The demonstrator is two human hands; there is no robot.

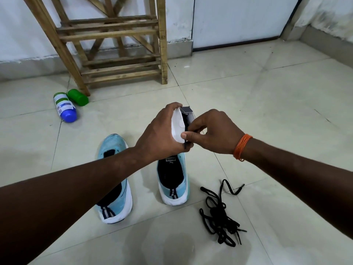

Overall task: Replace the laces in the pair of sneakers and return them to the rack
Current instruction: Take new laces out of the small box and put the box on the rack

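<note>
**Head view: white packet held above the sneakers, lace end pinched**

Head view, looking down at both hands over a tiled floor (267, 111). Grips a white packet (177, 125) in the left hand (162, 134), with fingers curled over the far edge and thumb pressed on the near face. Pinches a black lace end (185, 145) with the fingertips of the right hand (212, 132), just at the near edge of the packet, remaining fingers loosely bent. Hands very close at the packet; cannot tell if touching. Wears an orange thread band (241, 147) on the right wrist.

Lower, on the tiles: a pair of light blue sneakers with white soles, heels toward the camera, side by side and slightly apart. First sneaker (119, 203) partly covered by the left forearm. Second sneaker (181, 186) directly under the hands, toe hidden by them. Right of the second sneaker, near but apart: a tangled heap of black laces (219, 217).

Farther back, at the left: a wooden rack (114, 33) against the wall. By its front leg, lying on the floor just beside each other: a white bottle (65, 108) with blue cap and a green bottle (78, 97). Behind, at the right: a white door (238, 20).
</note>
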